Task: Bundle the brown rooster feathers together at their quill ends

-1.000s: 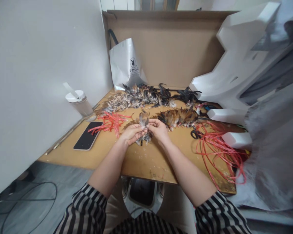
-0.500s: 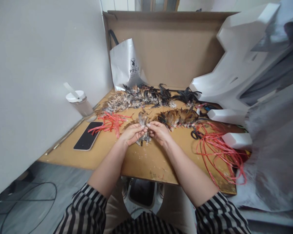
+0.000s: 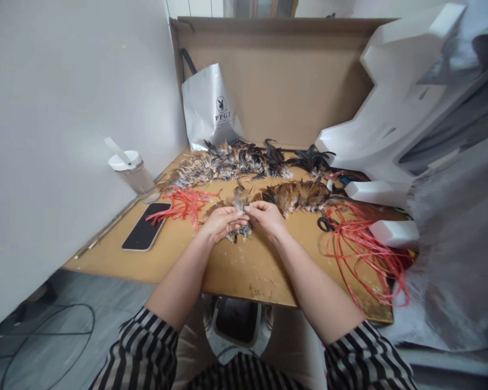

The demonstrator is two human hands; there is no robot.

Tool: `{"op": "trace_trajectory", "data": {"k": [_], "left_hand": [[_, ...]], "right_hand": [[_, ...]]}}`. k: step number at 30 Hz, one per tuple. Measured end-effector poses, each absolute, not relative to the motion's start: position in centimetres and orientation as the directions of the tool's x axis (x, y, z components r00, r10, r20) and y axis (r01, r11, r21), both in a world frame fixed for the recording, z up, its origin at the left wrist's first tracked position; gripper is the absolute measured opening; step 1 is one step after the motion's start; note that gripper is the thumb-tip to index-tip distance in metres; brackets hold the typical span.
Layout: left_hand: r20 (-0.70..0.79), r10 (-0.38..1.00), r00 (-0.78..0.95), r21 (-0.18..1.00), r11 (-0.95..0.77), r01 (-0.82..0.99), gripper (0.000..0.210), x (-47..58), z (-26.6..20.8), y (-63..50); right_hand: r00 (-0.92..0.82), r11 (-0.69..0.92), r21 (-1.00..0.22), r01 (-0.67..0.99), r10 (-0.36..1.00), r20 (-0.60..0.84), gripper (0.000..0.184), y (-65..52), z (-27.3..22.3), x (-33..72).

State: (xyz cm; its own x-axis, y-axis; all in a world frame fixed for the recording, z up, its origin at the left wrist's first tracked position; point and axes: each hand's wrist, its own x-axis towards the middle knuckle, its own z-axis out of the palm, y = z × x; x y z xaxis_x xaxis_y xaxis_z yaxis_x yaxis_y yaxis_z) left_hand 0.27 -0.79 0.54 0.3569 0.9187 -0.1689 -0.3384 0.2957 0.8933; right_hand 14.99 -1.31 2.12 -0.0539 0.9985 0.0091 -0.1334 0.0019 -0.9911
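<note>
Near the middle of the table, my left hand (image 3: 223, 223) pinches a small tuft of brown and grey feathers (image 3: 241, 201). Against its right side my right hand (image 3: 267, 218) closes thumb and finger at the base of the same tuft. The fingertips of both hands almost meet there. Below them a few grey and dark feathers (image 3: 239, 233) lie on the table. A row of brown feather bunches (image 3: 296, 196) stretches right from my hands. Behind it runs a longer pile of speckled and black feathers (image 3: 236, 162).
Red plastic strips (image 3: 183, 206) lie beside a phone (image 3: 146, 227) at left, with a lidded cup (image 3: 136, 179) behind. More red strips (image 3: 361, 254), black-handled scissors (image 3: 326, 223) and white foam pieces (image 3: 394, 234) are at right. A silver bag (image 3: 207, 108) leans against the cardboard wall (image 3: 293, 92).
My left fingers have shifted slightly around the tuft's base, and the tuft shows a little more upright between my hands. Everything else lies as before.
</note>
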Motion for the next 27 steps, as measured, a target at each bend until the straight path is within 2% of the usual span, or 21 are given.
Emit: {"op": "trace_trajectory", "data": {"k": [10,19,27], "left_hand": [[-0.165,0.918,0.361,0.882,0.301,-0.363,0.011,0.41,0.56,-0.75],[-0.138,0.930,0.342,0.894,0.265,-0.361,0.012,0.47,0.22,-0.65],[-0.110,0.938,0.330,0.920,0.222,-0.324,0.016,0.56,0.35,-0.82]], "right_hand": [[-0.029,0.069,-0.997,-0.048,0.997,0.070,0.025,-1.28,2.24,15.00],[-0.032,0.090,-0.992,-0.090,0.995,0.093,0.024,-1.45,2.29,14.82],[-0.064,0.040,-0.972,-0.230,0.996,0.056,0.025,-1.30,2.12,14.76]]}}
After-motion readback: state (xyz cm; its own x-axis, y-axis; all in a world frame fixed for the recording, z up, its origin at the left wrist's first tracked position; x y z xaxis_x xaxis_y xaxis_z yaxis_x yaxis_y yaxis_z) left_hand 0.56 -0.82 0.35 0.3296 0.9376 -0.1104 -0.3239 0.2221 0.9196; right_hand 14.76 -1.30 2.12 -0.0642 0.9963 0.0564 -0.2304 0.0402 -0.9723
